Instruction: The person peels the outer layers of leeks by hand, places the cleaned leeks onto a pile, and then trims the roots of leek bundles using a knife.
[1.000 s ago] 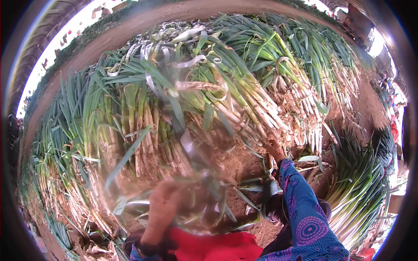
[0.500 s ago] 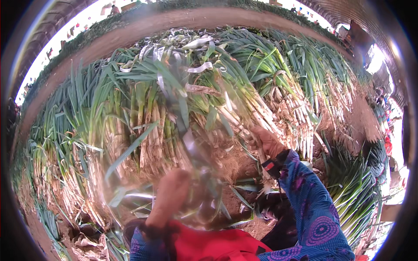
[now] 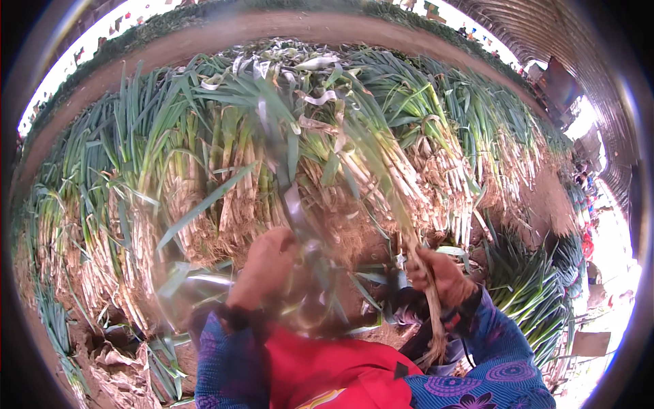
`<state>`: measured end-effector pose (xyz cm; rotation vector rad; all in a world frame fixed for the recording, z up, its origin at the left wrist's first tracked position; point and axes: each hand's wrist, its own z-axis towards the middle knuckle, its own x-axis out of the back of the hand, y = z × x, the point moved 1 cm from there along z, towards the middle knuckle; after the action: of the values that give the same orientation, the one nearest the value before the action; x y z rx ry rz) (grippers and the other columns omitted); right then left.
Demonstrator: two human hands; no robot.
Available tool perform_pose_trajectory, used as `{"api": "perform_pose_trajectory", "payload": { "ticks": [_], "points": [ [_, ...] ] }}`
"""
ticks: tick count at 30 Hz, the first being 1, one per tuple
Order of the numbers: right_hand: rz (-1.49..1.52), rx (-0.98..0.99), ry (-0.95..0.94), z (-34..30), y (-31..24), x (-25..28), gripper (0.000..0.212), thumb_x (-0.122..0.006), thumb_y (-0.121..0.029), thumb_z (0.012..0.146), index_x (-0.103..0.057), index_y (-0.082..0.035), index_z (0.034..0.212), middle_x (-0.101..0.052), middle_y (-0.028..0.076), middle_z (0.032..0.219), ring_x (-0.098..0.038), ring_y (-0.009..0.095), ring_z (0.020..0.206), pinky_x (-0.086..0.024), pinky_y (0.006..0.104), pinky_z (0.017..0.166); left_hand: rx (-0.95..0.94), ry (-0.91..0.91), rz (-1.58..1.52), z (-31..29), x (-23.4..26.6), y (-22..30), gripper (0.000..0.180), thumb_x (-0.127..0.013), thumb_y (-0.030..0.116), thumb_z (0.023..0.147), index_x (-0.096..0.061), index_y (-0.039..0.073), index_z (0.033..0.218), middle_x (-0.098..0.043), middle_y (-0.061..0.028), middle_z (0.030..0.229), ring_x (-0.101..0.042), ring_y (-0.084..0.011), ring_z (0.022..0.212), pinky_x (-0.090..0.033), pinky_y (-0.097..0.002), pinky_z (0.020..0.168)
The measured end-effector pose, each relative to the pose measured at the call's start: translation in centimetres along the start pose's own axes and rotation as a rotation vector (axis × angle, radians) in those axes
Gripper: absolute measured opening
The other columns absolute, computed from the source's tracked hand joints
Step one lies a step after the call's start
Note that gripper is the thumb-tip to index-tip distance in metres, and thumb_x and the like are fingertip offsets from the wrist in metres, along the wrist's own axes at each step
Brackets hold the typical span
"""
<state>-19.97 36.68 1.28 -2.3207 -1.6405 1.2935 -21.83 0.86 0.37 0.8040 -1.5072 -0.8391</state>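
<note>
My right hand is closed around a green onion, whose root end points down toward my lap. Its stalk slants up and leftward to blurred green leaves near the heap. My left hand is curled like a fist in front of the onion roots. A smeared patch beside it hides the fingers, so what it holds, if anything, cannot be made out. Beyond both hands lies a wide row of green onions, pale stalks toward me and leaves pointing away.
A smaller pile of green onions lies to my right. Crumpled brown dry matter and loose leaves are on the soil at lower left. A bare dirt strip runs behind the row, under a curved roof.
My right hand has drawn a green onion out of the row, back toward my body. My left hand has shifted slightly upward in the view and stays curled.
</note>
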Motion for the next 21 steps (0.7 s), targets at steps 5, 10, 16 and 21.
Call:
{"api": "perform_pose_trajectory", "payload": {
  "ticks": [5, 10, 16, 21],
  "points": [
    [-0.033, -0.018, 0.052, -8.8, 7.1, 2.8, 0.031, -0.042, -0.029, 0.098, -0.044, -0.013, 0.125, -0.049, 0.002, 0.074, -0.042, 0.009, 0.055, -0.036, 0.0237, 0.046, -0.062, -0.077, 0.056, 0.4, -1.2, -0.5, 0.019, -0.062, 0.017, 0.084, -0.064, 0.000, 0.091, -0.066, -0.0164, 0.083, -0.066, -0.0255, 0.076, -0.050, -0.0352, 0.070],
    [-0.307, 0.140, 0.267, -15.2, 11.6, 1.0, 0.032, -0.051, -0.030, 0.093, -0.045, -0.008, 0.115, -0.047, 0.003, 0.073, -0.042, 0.008, 0.055, -0.034, 0.0211, 0.046, -0.082, -0.252, -0.116, 0.5, -7.2, -2.0, 0.021, -0.063, 0.021, 0.083, -0.065, 0.001, 0.090, -0.067, -0.0135, 0.087, -0.065, -0.0224, 0.080, -0.049, -0.0307, 0.072],
    [-0.513, 0.233, 0.326, -19.9, 13.5, 1.9, 0.057, -0.057, -0.035, 0.090, -0.040, -0.002, 0.133, -0.050, 0.001, 0.074, -0.043, 0.007, 0.058, -0.034, 0.0206, 0.050, 0.179, -0.682, -0.615, -2.3, -14.6, 3.2, 0.033, -0.058, 0.037, 0.091, -0.061, 0.010, 0.111, -0.064, -0.0027, 0.104, -0.060, -0.0125, 0.091, -0.045, -0.0250, 0.073],
    [-0.599, 0.364, 0.271, -19.9, 13.0, 2.6, 0.057, -0.058, -0.033, 0.087, -0.041, -0.001, 0.131, -0.051, 0.001, 0.073, -0.044, 0.007, 0.055, -0.034, 0.0204, 0.048, 0.046, -0.655, -1.229, -3.7, -15.1, 8.2, 0.040, -0.058, 0.038, 0.090, -0.057, 0.007, 0.115, -0.063, -0.0071, 0.109, -0.062, -0.0194, 0.097, -0.049, -0.0326, 0.077]
  ]
}}
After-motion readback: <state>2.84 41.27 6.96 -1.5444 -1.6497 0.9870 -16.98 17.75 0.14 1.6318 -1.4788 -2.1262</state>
